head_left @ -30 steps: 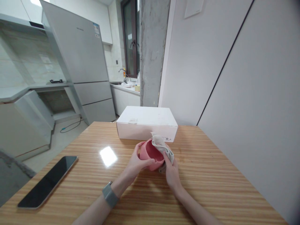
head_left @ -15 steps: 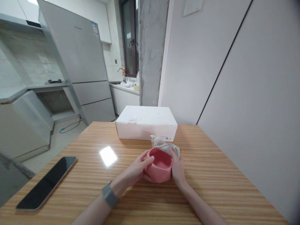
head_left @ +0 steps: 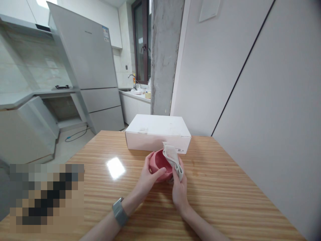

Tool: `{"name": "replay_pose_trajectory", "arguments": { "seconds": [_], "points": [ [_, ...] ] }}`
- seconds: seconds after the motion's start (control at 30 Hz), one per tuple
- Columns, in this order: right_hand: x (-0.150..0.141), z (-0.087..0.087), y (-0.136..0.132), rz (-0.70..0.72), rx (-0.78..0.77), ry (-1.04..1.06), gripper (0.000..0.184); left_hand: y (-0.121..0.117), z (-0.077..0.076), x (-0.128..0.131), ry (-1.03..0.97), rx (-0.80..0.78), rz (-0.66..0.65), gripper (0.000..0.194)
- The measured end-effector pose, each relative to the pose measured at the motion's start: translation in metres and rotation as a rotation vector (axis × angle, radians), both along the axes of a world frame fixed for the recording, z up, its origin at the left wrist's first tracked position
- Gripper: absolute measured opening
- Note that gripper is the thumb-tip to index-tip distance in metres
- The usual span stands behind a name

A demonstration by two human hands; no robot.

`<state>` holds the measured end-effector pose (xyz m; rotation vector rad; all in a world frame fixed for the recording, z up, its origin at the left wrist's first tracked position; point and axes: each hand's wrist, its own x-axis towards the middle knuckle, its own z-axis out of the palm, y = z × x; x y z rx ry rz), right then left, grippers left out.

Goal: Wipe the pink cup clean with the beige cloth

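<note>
Since the previous frame, the pink bowl [head_left: 160, 161] has moved left and farther from the viewer, toward the box, and the cloth has swung from its far rim to lie across its right side. The bowl is held over the middle of the table [head_left: 220, 190], its opening facing up; whether its base touches the wood is hard to tell. At its left, the left hand [head_left: 147, 175] curls around the outer wall, thumb hooked over the near rim. At its right, the right hand [head_left: 180, 190] pinches the folded light gray cloth [head_left: 173, 155] between thumb and fingers against the rim. A gray-banded watch [head_left: 120, 211] circles the left wrist. Just beyond the bowl sits a closed white box [head_left: 157, 127]. Near left, pixelation hides a long dark shape. Farther off are a silver refrigerator [head_left: 87, 53] at left, a sink faucet [head_left: 131, 76] and a gray column [head_left: 165, 57]; a pale wall [head_left: 263, 110] fills the right.
</note>
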<state>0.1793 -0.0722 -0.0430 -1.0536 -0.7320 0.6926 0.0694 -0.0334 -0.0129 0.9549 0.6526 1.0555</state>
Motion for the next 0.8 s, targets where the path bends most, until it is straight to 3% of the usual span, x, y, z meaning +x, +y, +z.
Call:
{"name": "replay_pose_trajectory", "arguments": {
  "seconds": [0.13,0.23,0.47,0.6,0.8],
  "points": [
    [0.004,0.000,0.002,-0.062,-0.005,0.022,0.063,0.000,0.005,-0.002,-0.086,-0.139,-0.175,0.056],
    [0.014,0.008,0.002,-0.094,-0.002,0.011,0.051,0.004,0.006,-0.006,-0.011,-0.154,-0.203,0.052],
    [0.028,0.023,0.001,-0.004,-0.083,-0.005,0.036,0.015,0.001,-0.021,0.091,-0.175,-0.441,0.046],
    [0.029,0.017,0.006,0.079,-0.124,0.014,0.035,0.017,-0.003,-0.019,0.149,-0.217,-0.330,0.045],
    [0.008,0.015,-0.002,0.147,0.054,-0.126,0.059,0.009,0.000,-0.007,0.098,-0.122,-0.005,0.064]
  ]
}}
